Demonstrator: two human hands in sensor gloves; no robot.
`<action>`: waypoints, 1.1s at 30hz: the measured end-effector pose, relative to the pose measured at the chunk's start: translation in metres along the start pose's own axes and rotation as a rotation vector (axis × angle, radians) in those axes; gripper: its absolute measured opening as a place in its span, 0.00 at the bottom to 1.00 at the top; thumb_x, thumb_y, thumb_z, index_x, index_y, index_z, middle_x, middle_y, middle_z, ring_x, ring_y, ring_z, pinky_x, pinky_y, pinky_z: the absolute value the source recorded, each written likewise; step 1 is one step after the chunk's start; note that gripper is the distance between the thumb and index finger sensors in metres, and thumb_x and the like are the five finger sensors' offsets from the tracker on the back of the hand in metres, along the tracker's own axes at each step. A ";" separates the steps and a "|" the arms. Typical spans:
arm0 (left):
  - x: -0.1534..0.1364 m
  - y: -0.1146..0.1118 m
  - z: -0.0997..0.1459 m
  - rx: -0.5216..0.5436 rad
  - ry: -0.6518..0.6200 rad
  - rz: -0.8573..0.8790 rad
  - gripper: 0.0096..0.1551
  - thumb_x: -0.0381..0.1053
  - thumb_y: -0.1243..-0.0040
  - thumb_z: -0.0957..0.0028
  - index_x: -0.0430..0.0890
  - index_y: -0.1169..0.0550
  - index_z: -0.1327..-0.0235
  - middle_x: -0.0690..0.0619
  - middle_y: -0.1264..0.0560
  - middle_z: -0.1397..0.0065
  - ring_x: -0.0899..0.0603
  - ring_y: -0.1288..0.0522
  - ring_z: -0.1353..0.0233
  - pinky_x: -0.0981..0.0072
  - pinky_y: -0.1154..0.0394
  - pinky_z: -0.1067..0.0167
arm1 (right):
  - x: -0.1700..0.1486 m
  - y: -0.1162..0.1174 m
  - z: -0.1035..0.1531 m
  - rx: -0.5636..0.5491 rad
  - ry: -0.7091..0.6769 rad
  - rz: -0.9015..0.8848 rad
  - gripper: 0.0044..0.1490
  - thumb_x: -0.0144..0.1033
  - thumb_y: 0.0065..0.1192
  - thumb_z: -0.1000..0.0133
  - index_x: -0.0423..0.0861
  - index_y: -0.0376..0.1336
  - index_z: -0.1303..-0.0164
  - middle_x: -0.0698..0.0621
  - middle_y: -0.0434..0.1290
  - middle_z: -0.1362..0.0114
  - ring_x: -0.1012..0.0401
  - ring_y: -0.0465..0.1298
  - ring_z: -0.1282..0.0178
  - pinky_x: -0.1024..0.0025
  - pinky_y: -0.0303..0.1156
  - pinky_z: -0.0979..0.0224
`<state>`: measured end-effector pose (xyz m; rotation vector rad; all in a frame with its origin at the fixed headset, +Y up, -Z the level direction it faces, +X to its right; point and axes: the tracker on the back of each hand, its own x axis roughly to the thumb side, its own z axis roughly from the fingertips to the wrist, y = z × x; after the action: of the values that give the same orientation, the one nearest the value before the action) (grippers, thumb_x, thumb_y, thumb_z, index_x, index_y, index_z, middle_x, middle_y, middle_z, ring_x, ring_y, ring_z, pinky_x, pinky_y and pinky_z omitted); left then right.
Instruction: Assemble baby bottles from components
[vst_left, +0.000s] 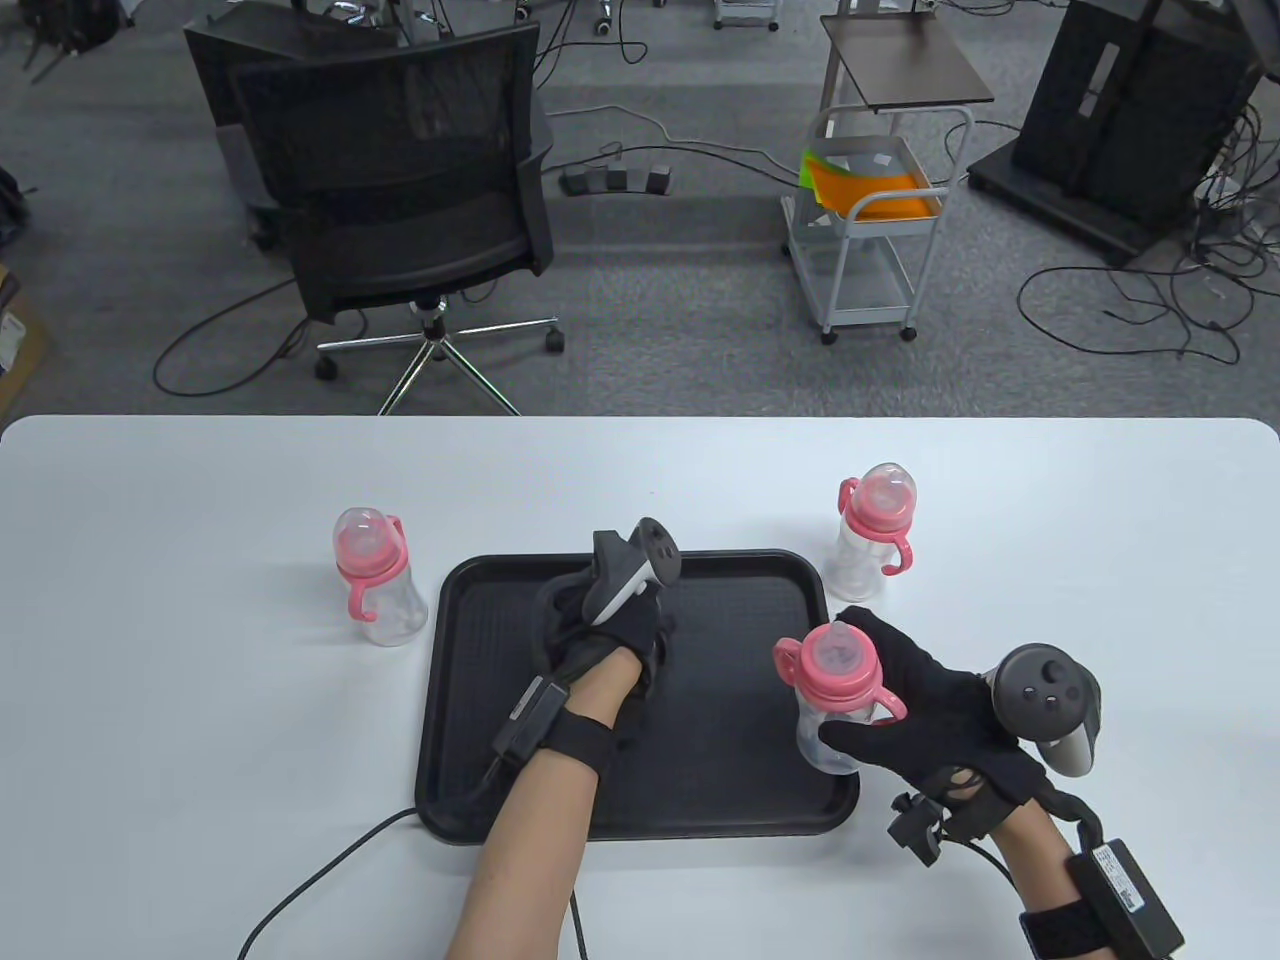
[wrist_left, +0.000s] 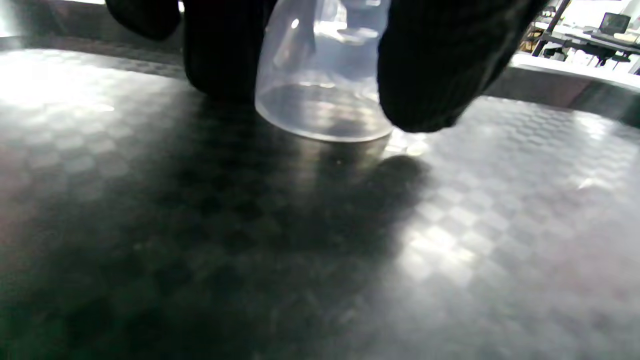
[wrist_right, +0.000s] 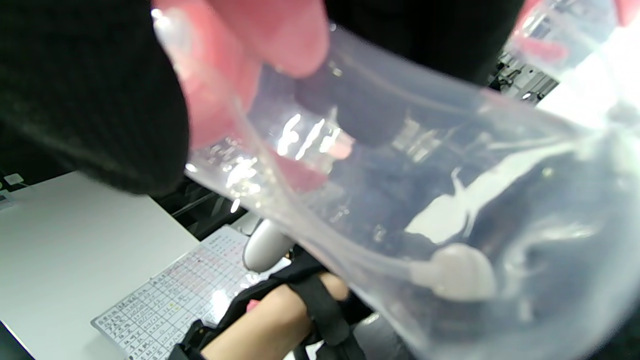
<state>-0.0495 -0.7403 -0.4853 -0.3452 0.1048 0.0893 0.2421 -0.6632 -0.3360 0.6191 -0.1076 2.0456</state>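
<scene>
A black tray (vst_left: 745, 620) lies in the middle of the white table. My left hand (vst_left: 575, 620) is over the tray's left half. In the left wrist view its fingers (wrist_left: 435, 65) pinch a clear dome cap (wrist_left: 325, 95), whose rim is at the tray surface (wrist_left: 450, 250). My right hand (vst_left: 880, 690) grips a bottle (vst_left: 838, 700) with a pink collar, handles and a bare nipple, held upright at the tray's right edge. Up close, the clear bottle body (wrist_right: 400, 200) fills the right wrist view, with gloved fingers (wrist_right: 85, 90) round it.
Two capped bottles with pink handles stand on the table, one left of the tray (vst_left: 372, 578) and one at its back right (vst_left: 877, 525). A cable (vst_left: 320, 880) trails from my left wrist. A printed sheet (wrist_right: 165, 300) lies near the person. A chair (vst_left: 400, 180) and a cart (vst_left: 870, 220) stand beyond the table.
</scene>
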 end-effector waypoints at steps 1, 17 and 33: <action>0.001 0.001 0.000 0.029 -0.015 -0.021 0.46 0.67 0.22 0.52 0.66 0.34 0.22 0.48 0.33 0.18 0.37 0.22 0.30 0.35 0.37 0.21 | 0.000 0.000 0.000 0.004 0.000 0.003 0.65 0.53 0.87 0.63 0.45 0.52 0.21 0.43 0.67 0.24 0.44 0.77 0.28 0.42 0.76 0.28; -0.049 0.092 0.118 0.309 -0.469 0.430 0.47 0.69 0.22 0.54 0.55 0.29 0.24 0.40 0.25 0.26 0.36 0.16 0.41 0.33 0.31 0.29 | 0.009 0.004 0.001 -0.029 -0.023 0.031 0.66 0.53 0.87 0.63 0.45 0.52 0.21 0.43 0.66 0.23 0.43 0.75 0.26 0.43 0.75 0.26; 0.005 0.110 0.223 0.441 -0.969 0.481 0.49 0.71 0.22 0.55 0.55 0.30 0.23 0.41 0.24 0.27 0.39 0.15 0.42 0.31 0.31 0.29 | 0.021 0.020 0.002 0.011 -0.057 0.058 0.65 0.52 0.87 0.62 0.45 0.52 0.21 0.43 0.65 0.23 0.43 0.75 0.26 0.42 0.75 0.26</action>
<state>-0.0370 -0.5605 -0.3135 0.1955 -0.7482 0.6862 0.2176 -0.6582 -0.3214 0.6882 -0.1496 2.0861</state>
